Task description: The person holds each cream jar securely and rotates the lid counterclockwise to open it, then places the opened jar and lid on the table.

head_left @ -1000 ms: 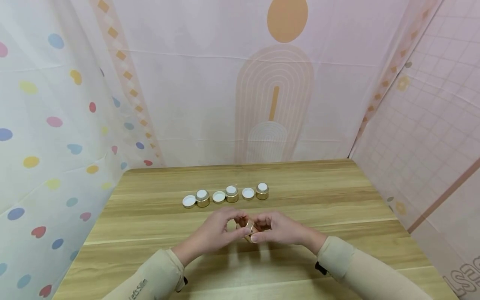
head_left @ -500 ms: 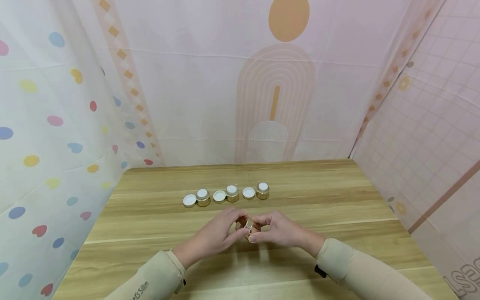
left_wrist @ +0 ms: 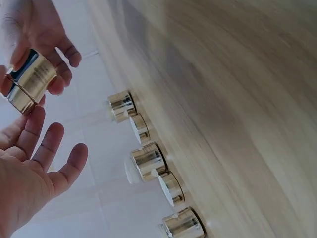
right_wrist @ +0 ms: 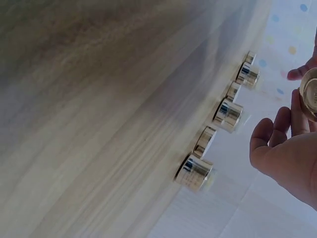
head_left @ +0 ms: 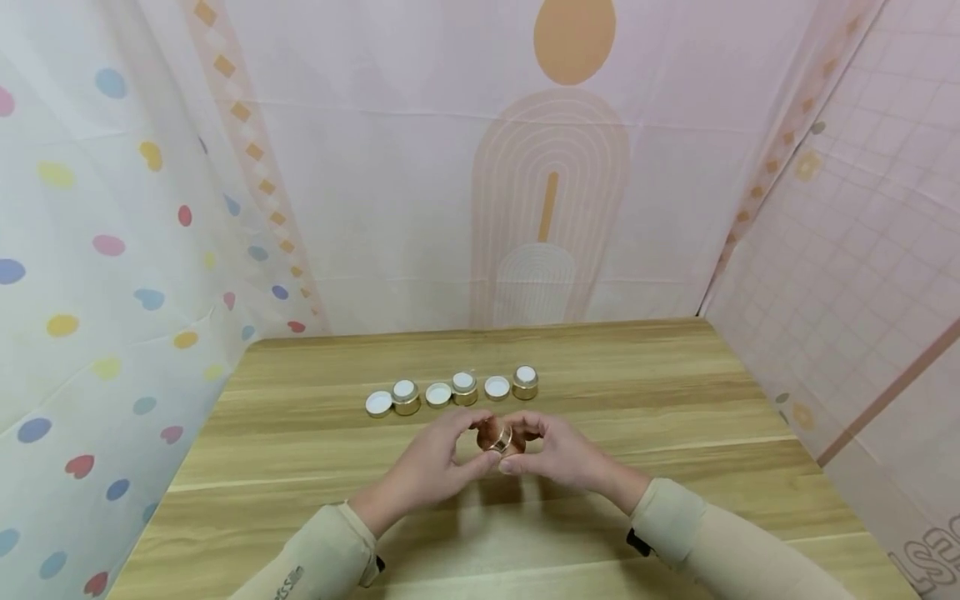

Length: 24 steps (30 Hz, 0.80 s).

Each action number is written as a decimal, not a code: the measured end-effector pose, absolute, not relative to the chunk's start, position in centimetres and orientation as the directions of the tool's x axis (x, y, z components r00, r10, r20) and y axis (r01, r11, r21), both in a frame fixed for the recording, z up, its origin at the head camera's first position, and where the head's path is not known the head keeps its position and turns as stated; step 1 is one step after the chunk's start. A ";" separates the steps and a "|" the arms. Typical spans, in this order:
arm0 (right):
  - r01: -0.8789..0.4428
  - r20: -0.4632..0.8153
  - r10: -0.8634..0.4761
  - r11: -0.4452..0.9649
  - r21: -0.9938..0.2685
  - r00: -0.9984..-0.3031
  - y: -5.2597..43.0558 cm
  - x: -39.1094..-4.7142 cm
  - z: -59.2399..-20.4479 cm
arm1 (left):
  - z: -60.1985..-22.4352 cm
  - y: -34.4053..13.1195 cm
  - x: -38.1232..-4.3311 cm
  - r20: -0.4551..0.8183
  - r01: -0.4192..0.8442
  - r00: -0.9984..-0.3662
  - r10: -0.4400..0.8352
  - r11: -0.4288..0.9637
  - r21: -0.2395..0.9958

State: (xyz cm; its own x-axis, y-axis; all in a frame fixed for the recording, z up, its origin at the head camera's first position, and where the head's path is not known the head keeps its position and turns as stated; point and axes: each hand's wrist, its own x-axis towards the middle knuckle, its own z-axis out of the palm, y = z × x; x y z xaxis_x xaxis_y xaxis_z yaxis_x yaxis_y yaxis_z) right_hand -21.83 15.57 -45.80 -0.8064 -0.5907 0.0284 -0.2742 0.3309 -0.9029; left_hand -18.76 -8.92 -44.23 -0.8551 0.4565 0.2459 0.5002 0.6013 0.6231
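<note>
Both hands hold a small, shiny gold jar (head_left: 496,437) between them, raised above the table and tilted. A seam parts its lid from its body (left_wrist: 40,74) in the left wrist view. My left hand (head_left: 435,461) pinches the lid end between thumb and fingertips, its other fingers spread. From the opposite side, my right hand (head_left: 561,454) grips the body with its thumb and fingers. The jar's round end (right_wrist: 310,94) shows at the edge of the right wrist view, with more right-hand fingers (right_wrist: 262,136) loosely bent below.
Beyond the hands, a row on the wooden table (head_left: 637,392) alternates upturned gold lids with white insides, such as the left lid (head_left: 378,403), and gold jars with white tops, such as the right jar (head_left: 525,383). A patterned cloth (head_left: 390,208) hangs behind the table.
Both hands have risen slightly in the head view with the jar between them. The jar has turned a little in the fingers. The row of lids and jars stays put.
</note>
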 end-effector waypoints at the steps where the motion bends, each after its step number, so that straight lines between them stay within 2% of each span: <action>1: -0.283 0.034 -0.583 0.341 -0.897 -0.811 15.6 -21.9 -45.8 | -44.2 -8.9 -18.8 0.252 0.501 -0.855 0.454 0.595 0.628; 9: -0.376 0.058 -0.608 0.411 -0.830 -0.792 15.6 -21.9 -45.6 | -44.3 -8.8 -18.9 0.259 0.522 -0.845 0.467 0.616 0.591; 24: -0.349 0.039 -0.565 0.453 -0.821 -0.824 14.9 -21.7 -46.1 | -44.6 -8.6 -18.7 0.249 0.509 -0.854 0.457 0.636 0.580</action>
State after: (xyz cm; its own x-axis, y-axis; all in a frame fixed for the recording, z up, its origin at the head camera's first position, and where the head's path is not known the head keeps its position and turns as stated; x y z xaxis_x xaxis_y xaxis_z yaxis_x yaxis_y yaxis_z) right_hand -21.69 14.87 -46.09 -0.8245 -0.5645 0.0392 -0.3489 0.4526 -0.8206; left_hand -18.68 -8.56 -44.62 -0.8541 0.4567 0.2489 0.5090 0.6357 0.5803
